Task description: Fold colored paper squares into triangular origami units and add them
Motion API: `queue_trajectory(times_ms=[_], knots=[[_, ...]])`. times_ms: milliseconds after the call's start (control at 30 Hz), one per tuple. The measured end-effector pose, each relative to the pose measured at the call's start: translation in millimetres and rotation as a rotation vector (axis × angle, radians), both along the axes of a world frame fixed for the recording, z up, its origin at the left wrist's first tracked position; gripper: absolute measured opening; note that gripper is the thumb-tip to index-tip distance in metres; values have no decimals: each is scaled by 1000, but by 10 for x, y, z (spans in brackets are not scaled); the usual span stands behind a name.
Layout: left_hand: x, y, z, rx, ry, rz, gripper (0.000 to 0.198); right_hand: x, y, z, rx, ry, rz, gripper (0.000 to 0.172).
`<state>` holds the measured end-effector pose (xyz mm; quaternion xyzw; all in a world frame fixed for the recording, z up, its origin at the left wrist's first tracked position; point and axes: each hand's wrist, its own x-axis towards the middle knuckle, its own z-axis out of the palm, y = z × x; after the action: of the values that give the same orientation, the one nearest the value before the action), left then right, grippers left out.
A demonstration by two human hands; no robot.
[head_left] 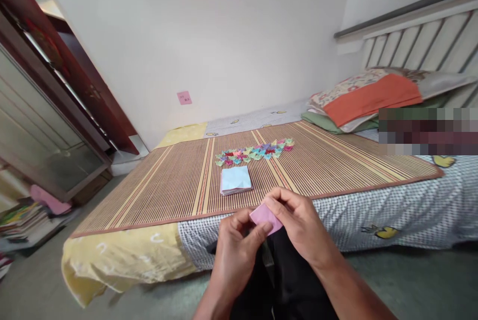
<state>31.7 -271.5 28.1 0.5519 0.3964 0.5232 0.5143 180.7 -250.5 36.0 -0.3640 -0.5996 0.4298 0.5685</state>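
Observation:
Between my two hands is a small pink square of folded paper (267,220), held in the air over my lap, just in front of the bed's edge. My left hand (239,240) pinches its lower left side, thumb on top. My right hand (289,215) grips its upper right side with thumb and fingers. Beyond them a stack of square paper sheets (236,179), light blue on top, lies on the striped mat. Behind the stack, several small folded paper pieces (254,153) in many colours sit in rows.
A striped bamboo mat (168,175) covers the bed, over a checked and yellow sheet (142,250). Pillows (369,96) lie at the right by the headboard (421,36). At the left are a glazed cabinet (45,126) and a pile of books (26,220) near the floor.

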Motion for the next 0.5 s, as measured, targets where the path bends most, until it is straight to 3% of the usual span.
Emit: queue_trajectory(times_ms=[200, 500], knots=[[22, 37, 10, 72, 91, -53, 33, 88, -3, -42, -3, -1, -106, 32], [79, 166, -68, -50, -45, -192, 31, 183, 7, -7, 65, -95, -102, 30]])
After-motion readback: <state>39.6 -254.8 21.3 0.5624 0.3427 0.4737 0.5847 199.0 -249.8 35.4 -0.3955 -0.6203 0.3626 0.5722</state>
